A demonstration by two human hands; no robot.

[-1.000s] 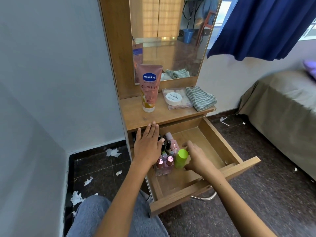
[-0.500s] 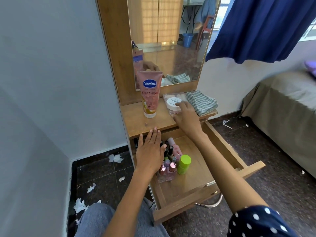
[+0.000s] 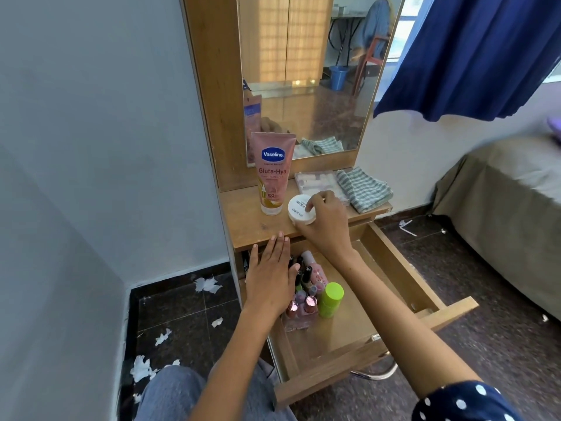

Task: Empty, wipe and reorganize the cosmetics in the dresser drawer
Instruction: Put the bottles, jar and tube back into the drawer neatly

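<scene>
Wooden dresser top (image 3: 243, 220) under the mirror carries a pink tube (image 3: 272, 174), a clear pouch (image 3: 318, 183) and a striped cloth (image 3: 362, 189); below it the drawer (image 3: 403, 268) stands pulled out. The right hand (image 3: 326, 226) has its fingers curled over a white jar (image 3: 299, 209), which it holds at the front edge of the top, just beside the tube. The left hand (image 3: 268, 278) lies flat, fingers straight, over the bottles (image 3: 306, 293) packed into the drawer's left rear corner, with a green bottle (image 3: 331, 299) standing just to their right.

This looks like the restocking stage, with the jar the next item to go in. To do it well, lift the jar straight up so it doesn't nudge the tube, which stands on its cap and would tip easily. Bring it down into the bare floor of the drawer to the right of the green bottle, lid up and label readable. Keep the left hand steadying the small bottles, since they are narrow and crowded, and one knock could fell several. The pouch and tube would follow, larger things towards the back.
</scene>
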